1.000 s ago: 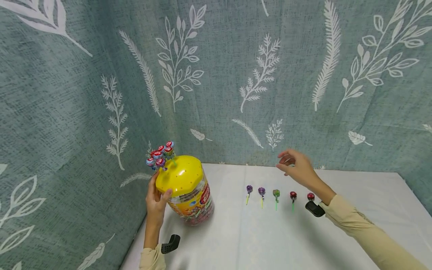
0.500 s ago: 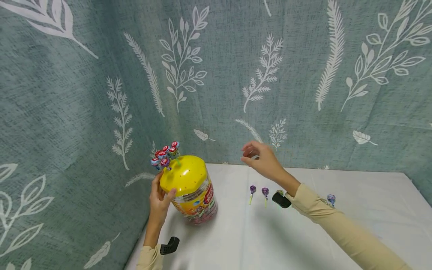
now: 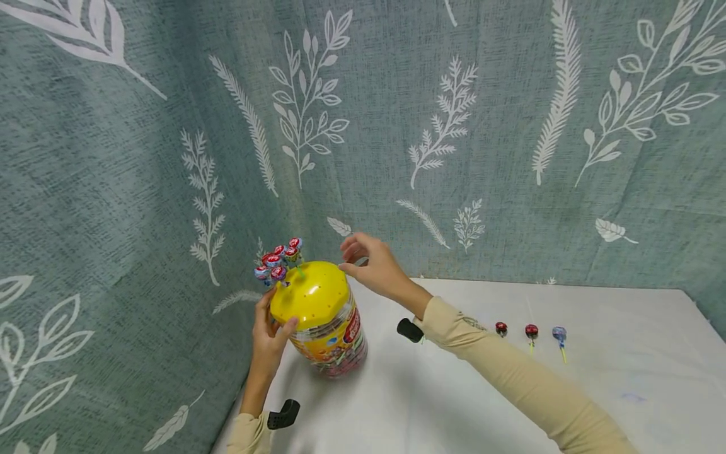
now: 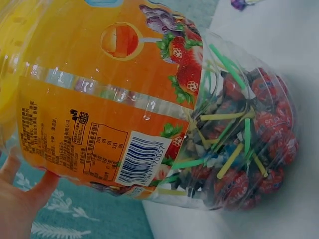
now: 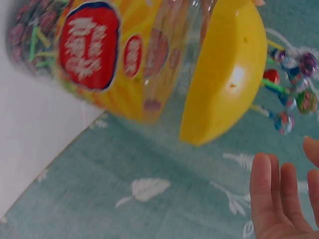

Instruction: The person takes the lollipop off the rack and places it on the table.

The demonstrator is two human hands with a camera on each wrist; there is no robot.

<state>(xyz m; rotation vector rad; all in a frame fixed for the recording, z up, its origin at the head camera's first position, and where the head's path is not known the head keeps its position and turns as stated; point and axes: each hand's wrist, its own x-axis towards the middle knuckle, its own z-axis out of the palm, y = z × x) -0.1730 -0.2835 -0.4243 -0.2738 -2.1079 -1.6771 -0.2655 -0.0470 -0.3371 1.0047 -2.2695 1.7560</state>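
My left hand (image 3: pixel 269 343) grips the yellow lid (image 3: pixel 311 296) of a clear plastic candy jar (image 3: pixel 334 353), thumb at the near rim and fingers at the left. The jar leans to the left. In the left wrist view, lollipops (image 4: pixel 269 124) with green and yellow sticks lie inside its base. A cluster of lollipops (image 3: pixel 275 260) stands upright in the lid's left part, and small holes dot the rest of it. My right hand (image 3: pixel 371 261) hovers by the lid's right edge, fingers loosely bent and thumb apart. The right wrist view shows nothing between those fingers (image 5: pixel 260 184).
Two red lollipops (image 3: pixel 531 331) and a blue one (image 3: pixel 559 335) lie on the white tabletop (image 3: pixel 618 378) at the right. My right forearm (image 3: pixel 510 359) hides part of that row. Green leaf-patterned cloth (image 3: pixel 368 126) hangs behind and at the left.
My right hand has swept left from above the lollipop row to the jar's lid. My left hand has kept its grip, and the jar stays in place.
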